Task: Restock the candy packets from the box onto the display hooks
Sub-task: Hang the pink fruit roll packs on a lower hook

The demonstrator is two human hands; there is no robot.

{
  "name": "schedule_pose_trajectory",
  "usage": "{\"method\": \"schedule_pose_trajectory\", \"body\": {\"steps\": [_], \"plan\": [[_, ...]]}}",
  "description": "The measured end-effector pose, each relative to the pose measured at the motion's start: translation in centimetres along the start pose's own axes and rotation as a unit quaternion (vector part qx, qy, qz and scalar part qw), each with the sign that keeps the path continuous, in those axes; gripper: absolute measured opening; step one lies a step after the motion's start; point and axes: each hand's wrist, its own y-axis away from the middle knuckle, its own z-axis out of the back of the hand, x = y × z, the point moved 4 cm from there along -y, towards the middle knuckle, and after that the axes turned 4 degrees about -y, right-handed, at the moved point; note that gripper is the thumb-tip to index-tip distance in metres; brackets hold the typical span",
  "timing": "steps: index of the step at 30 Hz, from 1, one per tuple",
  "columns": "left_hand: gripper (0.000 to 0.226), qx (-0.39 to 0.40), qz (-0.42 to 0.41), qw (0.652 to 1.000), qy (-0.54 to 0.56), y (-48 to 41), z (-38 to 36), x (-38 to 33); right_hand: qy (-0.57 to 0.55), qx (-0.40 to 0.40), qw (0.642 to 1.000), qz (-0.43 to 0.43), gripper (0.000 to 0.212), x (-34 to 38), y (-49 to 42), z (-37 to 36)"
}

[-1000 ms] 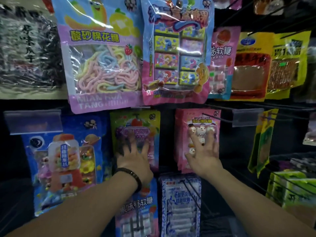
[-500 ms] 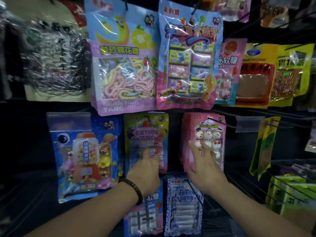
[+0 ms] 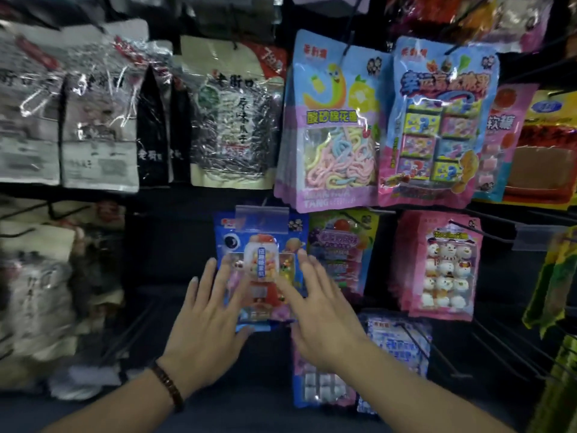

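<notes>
Both hands flat, fingers spread wide, holding nothing. The blue gumball pkt [image 3: 260, 245] hangs straight ahead btwn them. L hand [image 3: 206, 320] covers its left edge, thumb by the bottom; R hand [image 3: 318, 314] lies over its right side. Long axis vertical, top up under the clear tag holder [image 3: 262, 218], face toward me. Neither hand nearer, I'd say.

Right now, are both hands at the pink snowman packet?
No: the left hand and right hand are spread over the blue gumball-machine packet, while the pink snowman packet hangs apart to their right.
</notes>
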Motion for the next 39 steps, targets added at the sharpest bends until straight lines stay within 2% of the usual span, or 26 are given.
{"method": "schedule_pose_trajectory", "body": {"steps": [4,8,16,19,21,23,25,27,32,35,37,39], "plan": [[0.091,-0.010,-0.007,1.000,0.001,-1.4,-2.0,2.3,0.030,-0.001,0.999,-0.034,0.105,0.9,-3.6,-1.3],[0.102,0.016,-0.022,1.000,0.009,-4.3,-2.8,2.3,0.015,0.018,0.997,-0.071,0.113,-0.1,-6.0,-2.8],[0.097,0.126,-0.001,0.992,0.004,-9.1,-3.8,2.8,0.001,0.057,0.995,-0.085,0.112,-1.7,-9.8,-3.2],[0.097,0.138,0.010,0.990,-0.010,-8.7,-2.2,2.5,-0.013,0.064,0.995,-0.075,0.109,-1.4,-9.3,-2.6],[0.100,0.174,0.031,0.984,0.000,-7.6,-0.8,1.8,-0.026,0.076,0.994,-0.070,0.109,-0.9,-7.5,-2.0],[0.088,0.226,0.030,0.973,0.023,-6.0,1.8,1.1,-0.049,0.081,0.994,-0.059,0.104,-0.1,-5.2,-0.6],[0.059,0.241,-0.018,0.968,0.066,-4.1,5.4,-0.3,-0.061,0.063,0.995,-0.042,0.089,0.4,-2.6,1.8],[0.039,0.199,-0.056,0.972,0.109,-2.0,9.5,-1.7,-0.069,0.029,0.996,-0.038,0.066,0.7,-0.1,4.0],[0.031,0.009,-0.118,0.986,0.121,-0.5,18.9,-4.7,-0.081,-0.145,0.986,0.021,0.039,0.6,5.3,11.1],[0.029,-0.106,-0.128,0.981,0.102,-3.7,23.3,-5.2,-0.058,-0.213,0.975,0.011,0.035,-2.0,5.0,16.7],[0.039,-0.120,-0.110,0.984,0.076,-6.3,25.6,-5.7,-0.042,-0.250,0.967,-0.041,0.039,-4.9,4.3,20.0],[0.052,-0.119,-0.103,0.986,0.063,-8.6,27.2,-6.6,-0.045,-0.252,0.960,-0.115,0.048,-7.6,3.7,22.7]]}}
